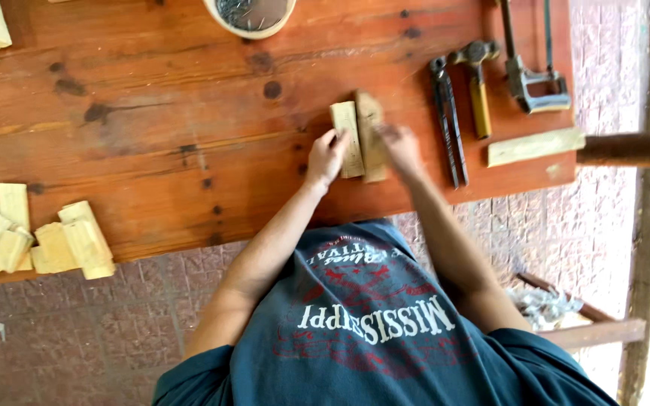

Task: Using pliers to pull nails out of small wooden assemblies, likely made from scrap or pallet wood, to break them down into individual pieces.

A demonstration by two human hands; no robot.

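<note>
Step in hand, by my reading: aligning two blocks on the worktop (pixel 152 150) near its front edge; left hand (pixel 327 158) pinches the left block (pixel 347 128), right hand (pixel 400 146) blurred at the right block (pixel 370 124), grip unclear; a next move needs edges held flush.

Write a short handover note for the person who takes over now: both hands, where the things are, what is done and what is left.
Left hand: grips the pale block at its lower end.
Right hand: blurred, at the darker block; grip unclear.
The two blocks lie side by side near the table edge.
The pincers, hammer and wood strip lie to the right, untouched. The bowl of nails is at the far edge and the block pile is on the left.
Done: blocks brought together. No nail shows in them.
</note>
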